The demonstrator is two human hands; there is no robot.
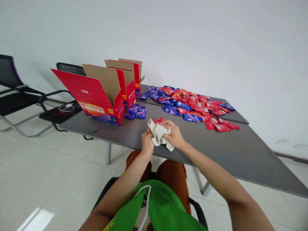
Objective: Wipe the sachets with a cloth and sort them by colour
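Observation:
Close to the table's front edge, my left hand (147, 141) and my right hand (174, 134) are together, just above the tabletop. A crumpled off-white cloth (158, 133) is bunched between them, with my right hand closed on it. Beyond the cloth a bit of a red pouch (158, 120) shows; the cloth and fingers hide most of it. My left hand is closed at the cloth's left side and appears to hold the pouch. Further back lies a heap of red pouches (201, 109) and blue-purple pouches (168, 110). Several blue pouches (141, 113) lie apart, left of the heap.
Open red cartons with raised flaps, the nearest carton (103, 112) being largest in view, stand along the left of the grey table (204, 154). Black chairs (62, 109) are at the left. A white wall (192, 41) rises behind the table.

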